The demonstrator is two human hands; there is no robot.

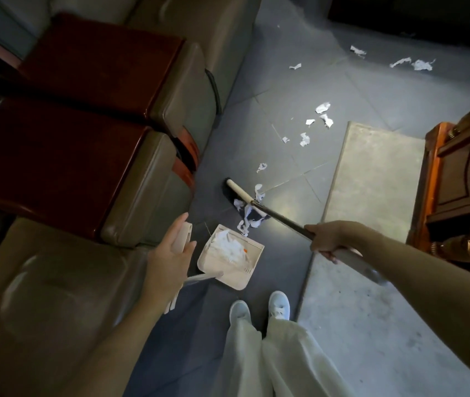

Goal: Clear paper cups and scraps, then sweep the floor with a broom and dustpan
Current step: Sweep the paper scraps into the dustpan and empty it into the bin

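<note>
Our left hand [167, 253] covers the middle of the dustpan handle [183, 233], and the right hand [328, 239] hides a stretch of the broom handle [285, 223]. Paper scraps [243, 227] bury part of the broom head [232, 193]. That orange speck [245, 250] in the dustpan [236, 277]? Too tiny for us to tell. Carved cabinet [457, 181] runs off the right edge.

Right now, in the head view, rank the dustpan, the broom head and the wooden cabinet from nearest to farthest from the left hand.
1. The dustpan, on the floor just right of the left hand, which holds its handle.
2. The broom head, on the floor ahead, beyond the dustpan.
3. The wooden cabinet, at the far right.
</note>
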